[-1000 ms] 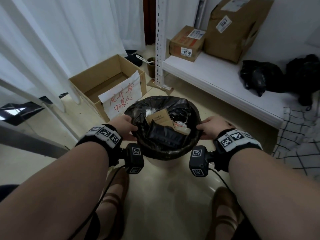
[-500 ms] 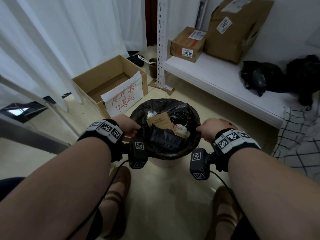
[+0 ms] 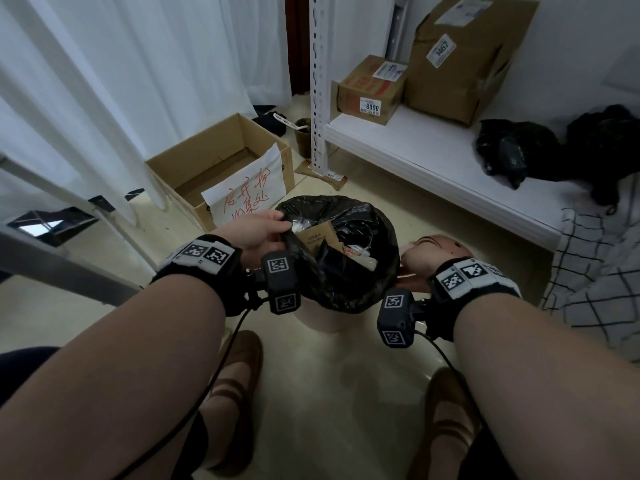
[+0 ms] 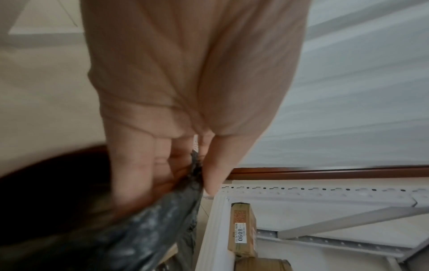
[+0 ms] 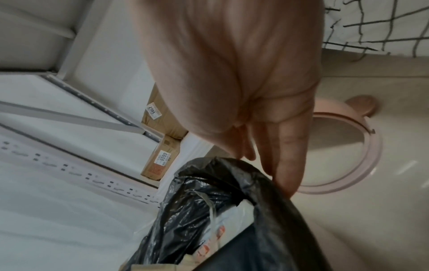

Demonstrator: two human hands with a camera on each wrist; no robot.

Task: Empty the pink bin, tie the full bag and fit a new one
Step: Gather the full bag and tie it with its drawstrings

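Note:
The pink bin [image 3: 323, 322] stands on the floor between my feet, lined with a full black bag [image 3: 349, 282] of cardboard and wrappers. My left hand [image 3: 263, 230] pinches the bag's left edge between thumb and fingers and holds it raised off the bin rim; the left wrist view shows this pinch on the bag [image 4: 162, 229]. My right hand [image 3: 426, 261] is at the bag's right side. In the right wrist view its fingers [image 5: 287, 174] are straight and touch the bag's rim [image 5: 267, 183]. A pink ring [image 5: 373, 146] with a round ear lies on the floor beyond them.
An open cardboard box [image 3: 221, 164] with a handwritten paper sign sits on the floor behind the bin. A low white shelf [image 3: 415, 147] at right carries two cardboard parcels and black bags [image 3: 509, 150]. A checked cloth [image 3: 599, 265] hangs at right, white curtains at left.
Both hands gripped the bin rim before. Now my left hand has lifted the bag's left edge, and my right hand has moved out to the right with its fingers straightened.

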